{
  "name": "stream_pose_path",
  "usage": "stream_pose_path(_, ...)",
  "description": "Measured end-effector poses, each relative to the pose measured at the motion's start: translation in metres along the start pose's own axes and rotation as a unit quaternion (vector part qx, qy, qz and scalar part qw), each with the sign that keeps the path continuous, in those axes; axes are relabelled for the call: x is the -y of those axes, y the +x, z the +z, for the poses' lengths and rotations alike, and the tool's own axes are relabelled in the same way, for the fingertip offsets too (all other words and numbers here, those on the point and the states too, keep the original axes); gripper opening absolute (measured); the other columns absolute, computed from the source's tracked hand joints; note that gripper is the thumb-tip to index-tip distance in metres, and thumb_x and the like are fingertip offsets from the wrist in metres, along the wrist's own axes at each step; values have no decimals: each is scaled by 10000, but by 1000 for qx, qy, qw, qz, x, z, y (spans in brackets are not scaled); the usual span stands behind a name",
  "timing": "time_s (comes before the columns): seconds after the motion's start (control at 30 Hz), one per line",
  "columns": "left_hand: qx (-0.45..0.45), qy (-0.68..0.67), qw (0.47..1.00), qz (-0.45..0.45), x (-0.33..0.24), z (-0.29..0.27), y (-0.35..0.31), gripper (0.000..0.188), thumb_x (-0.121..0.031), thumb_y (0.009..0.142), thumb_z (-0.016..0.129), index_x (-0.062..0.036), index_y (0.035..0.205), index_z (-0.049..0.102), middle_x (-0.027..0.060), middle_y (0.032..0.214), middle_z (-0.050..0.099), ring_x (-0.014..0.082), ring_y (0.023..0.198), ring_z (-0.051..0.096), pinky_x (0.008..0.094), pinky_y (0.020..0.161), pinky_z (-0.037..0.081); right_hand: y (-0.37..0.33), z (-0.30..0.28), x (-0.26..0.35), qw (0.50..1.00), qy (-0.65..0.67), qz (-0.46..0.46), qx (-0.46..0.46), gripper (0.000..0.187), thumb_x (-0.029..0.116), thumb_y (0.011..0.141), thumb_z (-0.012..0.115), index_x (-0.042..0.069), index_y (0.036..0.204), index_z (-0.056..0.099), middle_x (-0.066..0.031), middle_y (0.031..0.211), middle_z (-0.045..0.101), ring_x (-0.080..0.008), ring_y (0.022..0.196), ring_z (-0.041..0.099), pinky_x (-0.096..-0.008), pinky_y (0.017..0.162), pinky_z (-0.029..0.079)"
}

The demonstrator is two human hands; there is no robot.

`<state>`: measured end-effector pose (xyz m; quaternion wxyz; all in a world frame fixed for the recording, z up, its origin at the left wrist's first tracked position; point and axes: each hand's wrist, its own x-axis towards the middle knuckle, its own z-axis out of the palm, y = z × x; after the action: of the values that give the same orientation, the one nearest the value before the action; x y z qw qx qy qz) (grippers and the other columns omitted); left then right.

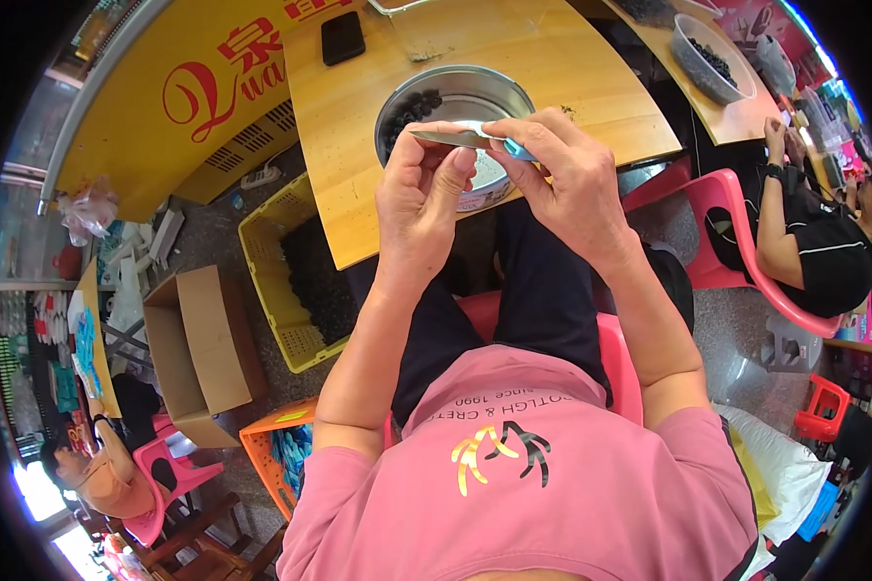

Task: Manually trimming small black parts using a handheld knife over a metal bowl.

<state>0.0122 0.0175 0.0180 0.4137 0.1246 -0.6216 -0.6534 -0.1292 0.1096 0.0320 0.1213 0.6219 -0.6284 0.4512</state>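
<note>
My right hand [576,179] grips a small knife by its light-blue handle [516,149]. The knife's metal blade [446,137] points left and reaches over my left hand [417,213]. That hand is closed, its thumb raised beside the blade; whatever its fingers pinch is too small or hidden. Both hands are over the near rim of a round metal basin [502,81]. Small dark pieces [409,114] lie heaped along the basin's left side, and my hands cover part of its near side.
The basin stands on a wooden table [572,58] with a black phone [343,39]. At left are a yellow crate [254,252] of dark pieces, a cardboard box [218,339] and an orange crate [262,426]. Other people sit at right, near a plastic tub [688,68], and at lower left.
</note>
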Motion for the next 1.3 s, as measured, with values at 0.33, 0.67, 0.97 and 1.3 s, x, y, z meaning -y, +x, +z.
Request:
stream_pose_path(0.33,1,-70,998,-4,-14,-13,-14,156,-25,925,614,45,1065,611,51,975,581,111,851,607,231,801,491,-2,0,-6,960,183,212,0,167,165,908,671,21,988,694,-41,880,653,-140,794,614,-277,711,478)
stream_pose_path(0.67,3,-3,997,71,-5,-14,-17,209,108,854,630,55,1056,635,70,1047,583,127,946,603,234,855,500,-1,8,26,747,551,364,79,212,232,906,685,35,981,663,6,804,623,-45,650,504,-192,577,383)
stream_pose_path(0.97,-219,174,960,27,-12,-107,-42,191,3,866,670,-11,1053,640,18,964,604,76,807,578,199,722,472,-10,-4,-8,772,518,367,44,195,194,955,608,4,952,647,-24,781,615,-42,574,451,-199,514,338)
stream_pose_path(1.3,62,417,904,62,-20,-91,14,166,-24,862,644,-3,1027,640,98,878,623,172,796,611,293,675,492,-27,-3,-40,805,441,397,21,198,199,951,618,4,958,649,-13,798,607,-25,565,413,-189,506,312)
